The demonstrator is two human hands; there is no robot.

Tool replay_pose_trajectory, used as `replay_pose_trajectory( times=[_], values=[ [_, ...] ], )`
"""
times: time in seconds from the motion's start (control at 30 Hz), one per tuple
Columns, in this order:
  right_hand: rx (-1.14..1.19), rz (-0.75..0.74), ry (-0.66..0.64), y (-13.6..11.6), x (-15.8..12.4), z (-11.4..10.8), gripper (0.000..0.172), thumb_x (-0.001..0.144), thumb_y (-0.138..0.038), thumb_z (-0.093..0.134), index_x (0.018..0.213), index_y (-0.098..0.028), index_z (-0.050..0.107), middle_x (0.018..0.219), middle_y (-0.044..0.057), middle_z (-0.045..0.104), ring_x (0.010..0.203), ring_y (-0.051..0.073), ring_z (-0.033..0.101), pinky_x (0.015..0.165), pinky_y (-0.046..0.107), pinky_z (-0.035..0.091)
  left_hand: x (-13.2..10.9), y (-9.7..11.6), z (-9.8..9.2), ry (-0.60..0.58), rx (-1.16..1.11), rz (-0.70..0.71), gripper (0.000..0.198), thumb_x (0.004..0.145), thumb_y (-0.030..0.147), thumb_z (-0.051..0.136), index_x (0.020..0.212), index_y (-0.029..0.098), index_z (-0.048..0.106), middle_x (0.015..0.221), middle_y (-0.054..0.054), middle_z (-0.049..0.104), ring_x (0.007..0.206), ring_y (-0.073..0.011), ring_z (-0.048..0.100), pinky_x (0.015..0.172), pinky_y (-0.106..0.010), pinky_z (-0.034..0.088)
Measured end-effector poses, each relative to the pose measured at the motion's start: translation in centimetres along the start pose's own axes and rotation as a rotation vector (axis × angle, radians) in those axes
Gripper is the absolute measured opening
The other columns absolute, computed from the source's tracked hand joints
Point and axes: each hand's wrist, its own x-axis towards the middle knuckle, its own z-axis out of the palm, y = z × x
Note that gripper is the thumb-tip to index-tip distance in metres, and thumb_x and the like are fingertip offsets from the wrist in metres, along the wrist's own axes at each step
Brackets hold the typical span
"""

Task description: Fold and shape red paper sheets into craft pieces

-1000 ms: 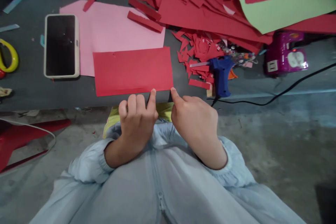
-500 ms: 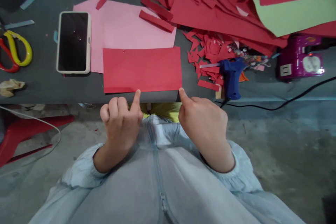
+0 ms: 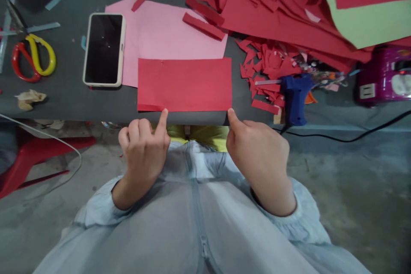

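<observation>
A red paper rectangle (image 3: 184, 83) lies flat near the front edge of the dark table, with a narrow fold along the left part of its bottom edge. My left hand (image 3: 144, 152) touches that bottom edge with its stretched index fingertip, left of the middle; its other fingers are bent. At the bottom right corner, the index fingertip of my right hand (image 3: 260, 158) presses down, while the other fingers are curled under and partly hidden. Neither hand grips anything. Pink paper (image 3: 180, 40) lies partly beneath the red sheet.
A phone (image 3: 104, 49) and scissors (image 3: 34, 53) lie to the left. On the right are red scraps (image 3: 272, 62), a blue glue gun (image 3: 297, 98), a purple device (image 3: 383, 77) and a black cable (image 3: 340, 139). Large red sheets (image 3: 272, 25) and green paper (image 3: 372, 21) lie behind.
My left index fingertip has slid left along the paper's bottom edge. My right fingertip stays at the corner. The camera view has shifted left, so the table's things appear farther right.
</observation>
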Motion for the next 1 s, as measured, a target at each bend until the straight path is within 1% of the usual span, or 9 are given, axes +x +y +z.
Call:
replay_pose_trajectory(
  times=[0.23,0.43,0.53,0.73,0.9,1.0],
  values=[
    [0.002,0.003,0.006,0.0,0.0,0.0,0.050,0.087,-0.012,0.045,0.130,-0.016,0.068,0.064,0.006,0.062,0.057,0.014,0.048,0.050,0.029,0.015,0.0,-0.1,-0.1,0.009,0.019,0.008,0.047,0.092,0.028,0.049,0.138,0.032,0.059,0.083,-0.007,0.055,0.087,-0.0245,0.046,0.084,-0.044,0.034],
    [0.002,0.000,0.012,0.0,0.0,0.0,0.048,0.089,-0.012,0.045,0.131,-0.016,0.068,0.064,0.006,0.063,0.058,0.015,0.050,0.051,0.029,0.015,-0.3,-0.3,0.0,0.061,0.082,0.004,0.046,0.091,0.027,0.051,0.136,0.032,0.061,0.082,-0.007,0.055,0.088,-0.0244,0.046,0.085,-0.043,0.033],
    [0.009,-0.006,0.006,0.1,0.0,0.0,0.048,0.090,-0.013,0.044,0.131,-0.016,0.067,0.065,0.006,0.063,0.059,0.015,0.051,0.051,0.029,0.015,-0.4,-0.8,-0.1,0.059,0.094,-0.032,0.045,0.092,0.028,0.050,0.136,0.030,0.061,0.084,-0.008,0.056,0.089,-0.0260,0.046,0.085,-0.044,0.032],
    [0.002,-0.002,0.006,0.0,-0.1,-0.1,0.047,0.090,-0.013,0.044,0.130,-0.016,0.068,0.063,0.006,0.063,0.058,0.015,0.050,0.050,0.029,0.015,-0.6,-1.7,-0.3,0.057,0.015,-0.125,0.044,0.092,0.025,0.051,0.134,0.031,0.063,0.087,-0.009,0.056,0.092,-0.0268,0.046,0.085,-0.045,0.031],
    [-0.012,0.002,0.006,0.0,-0.1,0.0,0.047,0.090,-0.014,0.044,0.130,-0.016,0.068,0.064,0.006,0.062,0.058,0.015,0.049,0.050,0.029,0.014,-0.7,-2.8,-0.4,0.067,0.039,-0.164,0.044,0.092,0.026,0.051,0.134,0.030,0.063,0.086,-0.009,0.055,0.090,-0.0267,0.046,0.083,-0.045,0.031],
    [-0.018,-0.003,0.005,0.0,-0.1,0.1,0.047,0.090,-0.015,0.044,0.131,-0.016,0.068,0.063,0.006,0.062,0.058,0.014,0.049,0.051,0.029,0.014,-0.9,-3.4,-0.3,0.066,0.070,-0.159,0.044,0.092,0.029,0.051,0.135,0.029,0.062,0.087,-0.010,0.056,0.090,-0.0276,0.047,0.081,-0.045,0.031]
  ],
)
